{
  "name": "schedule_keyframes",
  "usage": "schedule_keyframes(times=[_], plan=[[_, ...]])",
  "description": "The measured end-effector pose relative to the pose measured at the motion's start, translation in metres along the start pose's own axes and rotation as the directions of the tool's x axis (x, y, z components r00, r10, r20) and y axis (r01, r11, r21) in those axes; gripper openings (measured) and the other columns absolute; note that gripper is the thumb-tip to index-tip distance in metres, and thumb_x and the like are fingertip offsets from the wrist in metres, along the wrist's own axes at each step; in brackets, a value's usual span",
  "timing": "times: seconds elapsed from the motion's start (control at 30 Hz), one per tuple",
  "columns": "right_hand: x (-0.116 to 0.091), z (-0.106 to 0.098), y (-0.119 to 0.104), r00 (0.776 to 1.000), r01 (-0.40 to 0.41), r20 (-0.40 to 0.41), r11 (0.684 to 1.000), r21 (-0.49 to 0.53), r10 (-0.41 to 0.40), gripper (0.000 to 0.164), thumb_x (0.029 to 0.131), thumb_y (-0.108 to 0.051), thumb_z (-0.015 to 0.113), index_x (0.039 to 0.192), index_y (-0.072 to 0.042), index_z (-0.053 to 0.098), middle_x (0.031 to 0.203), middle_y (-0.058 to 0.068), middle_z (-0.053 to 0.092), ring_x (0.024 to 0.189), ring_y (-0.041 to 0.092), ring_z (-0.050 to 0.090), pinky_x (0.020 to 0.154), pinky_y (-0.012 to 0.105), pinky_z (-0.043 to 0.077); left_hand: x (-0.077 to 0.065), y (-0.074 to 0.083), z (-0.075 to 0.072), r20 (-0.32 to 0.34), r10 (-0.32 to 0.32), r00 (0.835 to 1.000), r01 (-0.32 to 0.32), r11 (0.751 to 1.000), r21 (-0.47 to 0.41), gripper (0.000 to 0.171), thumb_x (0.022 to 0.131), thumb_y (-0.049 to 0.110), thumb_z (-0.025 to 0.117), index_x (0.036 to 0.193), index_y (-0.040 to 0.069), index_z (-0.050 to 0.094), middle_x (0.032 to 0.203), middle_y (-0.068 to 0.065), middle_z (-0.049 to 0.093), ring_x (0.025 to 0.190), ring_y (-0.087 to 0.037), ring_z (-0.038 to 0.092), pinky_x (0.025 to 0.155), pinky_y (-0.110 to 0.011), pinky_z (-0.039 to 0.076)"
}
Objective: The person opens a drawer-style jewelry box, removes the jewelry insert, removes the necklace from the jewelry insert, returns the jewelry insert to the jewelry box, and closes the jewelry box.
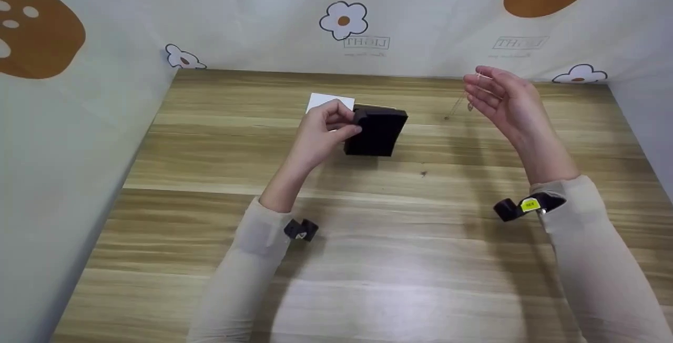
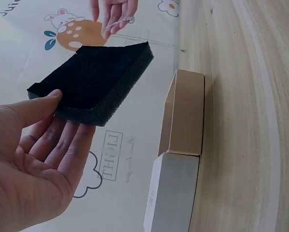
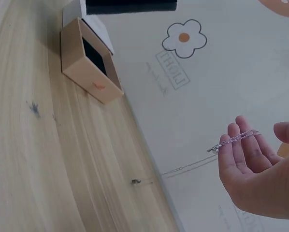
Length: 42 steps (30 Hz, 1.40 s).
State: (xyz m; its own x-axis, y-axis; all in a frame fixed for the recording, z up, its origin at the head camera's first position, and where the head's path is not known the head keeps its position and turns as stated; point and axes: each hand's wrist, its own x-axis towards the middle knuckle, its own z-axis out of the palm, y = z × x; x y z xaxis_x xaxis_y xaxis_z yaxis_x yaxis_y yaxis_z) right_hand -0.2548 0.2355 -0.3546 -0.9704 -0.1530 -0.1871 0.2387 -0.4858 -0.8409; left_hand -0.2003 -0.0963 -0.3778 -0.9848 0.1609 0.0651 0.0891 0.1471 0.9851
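My left hand (image 1: pixel 323 131) pinches a thin black foam pad (image 1: pixel 376 132) by its edge, with the thumb on its dark face and the fingers underneath. The pad is tilted and held up off the table. On the right, my right hand (image 1: pixel 507 103) is raised with its fingers loosely curved and the thumb apart from them. A fine silver necklace (image 3: pixel 238 138) is draped across those fingers, its ends dangling with small bits of metal. Behind the pad stands a small box: a peach drawer (image 2: pixel 187 113) pulled out of a white sleeve (image 2: pixel 176 191). A dark lining shows inside the drawer.
The box stands on a wood-grain table (image 1: pixel 399 248) toward its back edge. A pale patterned cloth (image 1: pixel 252 22) hangs behind and along the sides. A dark mark (image 1: pixel 424 173) shows on the tabletop. Each sleeved wrist carries a black camera strap.
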Motion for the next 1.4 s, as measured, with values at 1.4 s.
schedule_keyframes(times=[1.4], plan=[[0.013, -0.009, 0.053, 0.950, -0.268, -0.003, 0.811, -0.520, 0.312, 0.041, 0.105, -0.020, 0.050, 0.135, 0.007, 0.043, 0.097, -0.005, 0.078, 0.098, 0.008, 0.073, 0.093, 0.022, 0.057, -0.002, -0.006, -0.003, -0.011, -0.017, 1.000, 0.017, 1.000, -0.018, 0.015, 0.085, -0.007, 0.071, 0.087, 0.003, 0.060, 0.093, -0.013, 0.074, 0.088, -0.012, 0.071, 0.083, -0.023, 0.059]])
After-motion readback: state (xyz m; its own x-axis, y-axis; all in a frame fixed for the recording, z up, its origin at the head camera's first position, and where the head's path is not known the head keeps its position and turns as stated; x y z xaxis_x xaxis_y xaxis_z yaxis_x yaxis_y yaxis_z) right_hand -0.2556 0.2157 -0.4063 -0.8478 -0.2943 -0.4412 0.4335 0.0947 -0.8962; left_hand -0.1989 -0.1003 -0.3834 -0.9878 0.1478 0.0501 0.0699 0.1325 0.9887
